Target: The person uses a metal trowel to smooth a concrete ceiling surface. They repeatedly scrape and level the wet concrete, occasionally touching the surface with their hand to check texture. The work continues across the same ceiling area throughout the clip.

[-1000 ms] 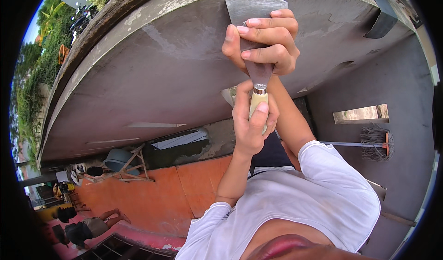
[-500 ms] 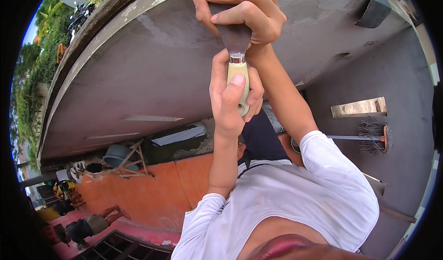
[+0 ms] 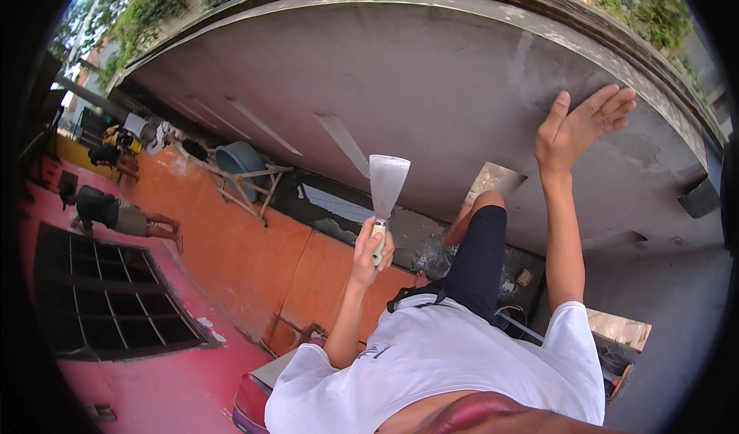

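My left hand (image 3: 370, 254) is wrapped around the pale cream handle of a putty knife (image 3: 389, 188). Its broad metal blade points up and away from me, whitish near the wide end. Raised at the right, my right hand (image 3: 579, 130) is empty, fingers stretched and thumb apart. It is in front of the grey plastered wall (image 3: 431, 72), close below the top edge; whether the palm touches the wall I cannot tell. My bent leg in dark shorts (image 3: 477, 257) shows between my arms.
A blue-grey tub (image 3: 237, 171) is by a wooden stand (image 3: 250, 195) on the orange floor (image 3: 254, 265). Slots and an opening (image 3: 493, 180) pierce the wall. At left, a person in a dark shirt (image 3: 100, 207) bends near a barred window (image 3: 115, 292); another person (image 3: 112, 155) is beyond.
My right hand has let go of the blade and moved right toward the wall's top edge, opening out. My left hand has lowered with the putty knife. The view has swung round.
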Motion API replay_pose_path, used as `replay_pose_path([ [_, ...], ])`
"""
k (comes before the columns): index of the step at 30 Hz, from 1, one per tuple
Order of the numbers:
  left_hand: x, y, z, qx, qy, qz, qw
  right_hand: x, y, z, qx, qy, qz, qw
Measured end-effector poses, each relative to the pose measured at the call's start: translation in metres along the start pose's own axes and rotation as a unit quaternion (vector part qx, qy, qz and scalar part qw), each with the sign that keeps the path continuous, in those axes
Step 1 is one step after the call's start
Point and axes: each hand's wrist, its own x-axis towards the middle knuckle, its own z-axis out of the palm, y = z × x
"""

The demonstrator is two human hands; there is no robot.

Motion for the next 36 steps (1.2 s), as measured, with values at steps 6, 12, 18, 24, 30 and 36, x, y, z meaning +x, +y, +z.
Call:
replay_pose_path([
  [6,-0.032,-0.028,-0.003,0.020,0.067,0.019,0.997,-0.007,-0.025,0.000,-0.025,0.005,-0.100,0.995],
  [12,-0.040,-0.028,0.022,0.028,0.081,0.039,0.996,-0.013,-0.026,-0.002,0.018,-0.033,-0.142,0.989],
  [18,-0.043,-0.027,0.014,0.038,0.083,0.052,0.994,-0.006,-0.027,-0.003,0.015,0.021,-0.148,0.989],
  [24,-0.047,-0.037,0.003,0.031,0.082,0.061,0.994,-0.092,-0.032,-0.048,0.237,-0.373,-0.072,0.894],
  [30,-0.031,-0.046,0.014,0.098,0.033,0.090,0.991,-0.235,-0.048,-0.104,0.427,-0.512,0.224,0.711],
  [36,0.008,-0.045,0.087,0.169,-0.138,0.106,0.970,-0.241,-0.046,-0.140,0.608,-0.476,0.410,0.486],
])
